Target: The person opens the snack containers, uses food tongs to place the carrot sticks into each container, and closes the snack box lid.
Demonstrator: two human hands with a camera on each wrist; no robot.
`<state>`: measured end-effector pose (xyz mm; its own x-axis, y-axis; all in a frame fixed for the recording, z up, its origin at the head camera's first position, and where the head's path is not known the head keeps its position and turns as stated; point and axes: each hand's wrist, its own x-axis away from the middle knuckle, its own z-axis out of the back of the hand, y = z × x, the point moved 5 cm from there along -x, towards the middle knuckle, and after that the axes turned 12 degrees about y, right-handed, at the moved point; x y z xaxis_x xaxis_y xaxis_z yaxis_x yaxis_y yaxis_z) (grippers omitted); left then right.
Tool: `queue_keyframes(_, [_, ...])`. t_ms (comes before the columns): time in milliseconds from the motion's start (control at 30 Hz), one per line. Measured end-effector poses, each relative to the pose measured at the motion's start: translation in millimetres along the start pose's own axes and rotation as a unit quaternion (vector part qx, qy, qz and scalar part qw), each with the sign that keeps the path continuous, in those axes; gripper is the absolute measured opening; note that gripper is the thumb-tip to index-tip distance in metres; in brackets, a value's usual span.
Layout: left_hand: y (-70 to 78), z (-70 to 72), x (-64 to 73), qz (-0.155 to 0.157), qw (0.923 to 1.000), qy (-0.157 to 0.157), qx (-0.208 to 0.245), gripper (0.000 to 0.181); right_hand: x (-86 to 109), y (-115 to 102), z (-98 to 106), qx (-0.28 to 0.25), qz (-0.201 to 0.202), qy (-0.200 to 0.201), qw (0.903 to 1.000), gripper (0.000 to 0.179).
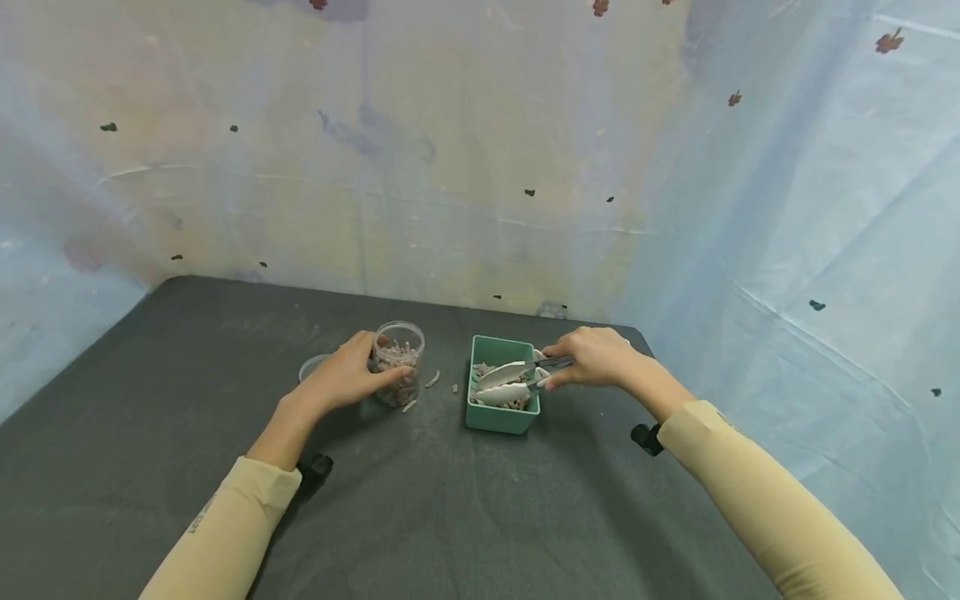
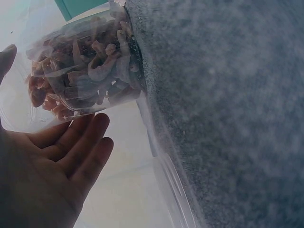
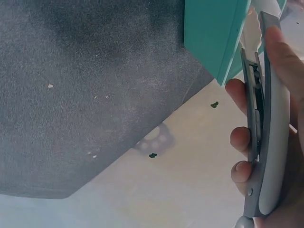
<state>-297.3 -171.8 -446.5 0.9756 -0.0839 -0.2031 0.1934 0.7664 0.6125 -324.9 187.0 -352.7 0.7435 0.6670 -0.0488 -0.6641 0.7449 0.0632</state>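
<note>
A clear plastic jar (image 1: 399,385) stands upright on the dark table, partly filled with small pinkish-brown curled pieces (image 2: 95,66). My left hand (image 1: 347,377) holds its side, thumb in front and fingers round the back. Right of the jar is a green rectangular box (image 1: 498,422) with similar pieces inside. My right hand (image 1: 596,357) grips a pair of grey-and-white tongs (image 3: 275,123) by the handles. Their white, scalloped tips (image 1: 504,393) are spread apart over and inside the box; whether they touch the pieces is unclear.
A clear round lid (image 1: 311,365) lies left of the jar, partly behind my left hand. A few loose pieces (image 1: 432,379) lie on the table (image 1: 420,517) between jar and box. Pale patterned sheeting (image 1: 450,167) hangs behind the table and along its right side.
</note>
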Motion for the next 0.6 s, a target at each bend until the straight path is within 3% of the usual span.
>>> queue_keyframes(267, [-3.3, 1.3, -3.3, 0.002, 1.0, -0.001, -0.005, 0.102, -8.7, -4.6, 1.5, 0.021, 0.024, 0.001, 0.9995, 0.063])
queue_keyframes(400, [-5.0, 1.8, -3.5, 0.003, 1.0, -0.003, -0.008, 0.101, -10.2, -8.9, 3.4, 0.035, 0.042, 0.025, 0.9982, 0.06])
queue_keyframes(600, [-6.1, 0.5, -0.6, 0.003, 1.0, -0.005, -0.006, 0.099, -3.4, -9.4, -1.7, 0.032, 0.033, 0.057, 0.9973, 0.057])
